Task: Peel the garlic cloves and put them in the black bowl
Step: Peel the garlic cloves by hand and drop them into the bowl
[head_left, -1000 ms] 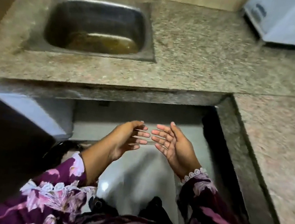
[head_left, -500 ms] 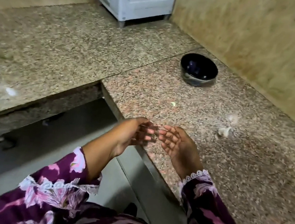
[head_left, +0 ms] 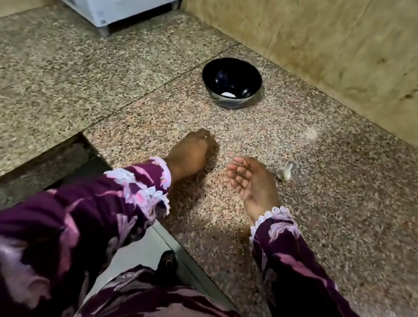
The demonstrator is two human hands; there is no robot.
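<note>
Both our hands have parted: left hand curled, contents unclear; right hand loose, clove just beyond its fingers; bowl ahead.

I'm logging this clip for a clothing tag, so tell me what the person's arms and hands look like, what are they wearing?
Both arms are covered by long sleeves in deep purple fabric with a pink and pale lilac floral print. The left sleeve and the right sleeve each end at the wrist in a white scalloped lace cuff. The left hand and right hand are bare, with no gloves; any rings are too blurred to tell.
</note>
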